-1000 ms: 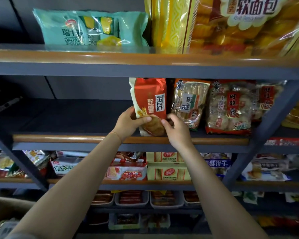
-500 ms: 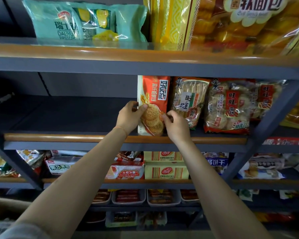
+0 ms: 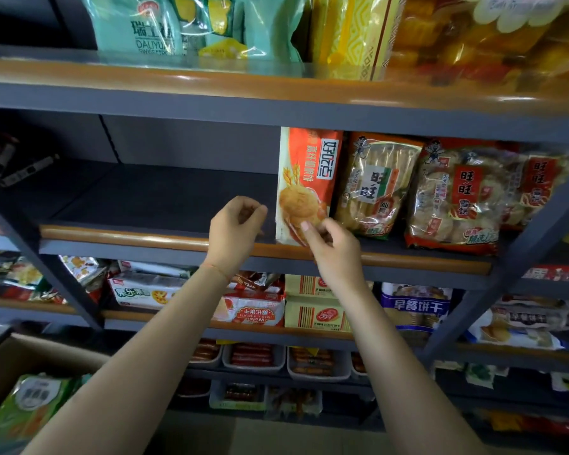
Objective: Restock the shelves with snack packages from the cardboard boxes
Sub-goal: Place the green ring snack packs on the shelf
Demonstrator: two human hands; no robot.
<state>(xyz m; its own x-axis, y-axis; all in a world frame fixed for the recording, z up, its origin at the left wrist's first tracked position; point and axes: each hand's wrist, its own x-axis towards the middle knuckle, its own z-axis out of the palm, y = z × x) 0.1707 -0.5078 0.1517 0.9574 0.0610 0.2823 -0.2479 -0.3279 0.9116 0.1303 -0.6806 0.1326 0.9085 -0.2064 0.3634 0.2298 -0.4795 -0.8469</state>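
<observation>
An orange biscuit package (image 3: pixel 306 178) stands upright on the middle shelf (image 3: pixel 145 236), against the rice-cracker bags (image 3: pixel 378 188) on its right. My right hand (image 3: pixel 334 249) pinches the package's lower right corner, thumb on its front. My left hand (image 3: pixel 235 226) hovers just left of the package, fingers loosely curled, touching nothing. A cardboard box (image 3: pixel 27 357) at the bottom left holds green snack packages (image 3: pixel 30 403).
The middle shelf left of the package is bare and dark. The upper shelf (image 3: pixel 211 80) carries a teal cake bag (image 3: pixel 184 27) and a yellow bread bag (image 3: pixel 440 34). Lower shelves hold biscuit boxes (image 3: pixel 316 315), wafer packs (image 3: pixel 257 310) and sausage trays (image 3: pixel 253 356). A slanted shelf post (image 3: pixel 513 267) stands right.
My left hand has let go of the orange package and drawn back to its left. The package now stands straight on the shelf. My right hand stays at its lower corner.
</observation>
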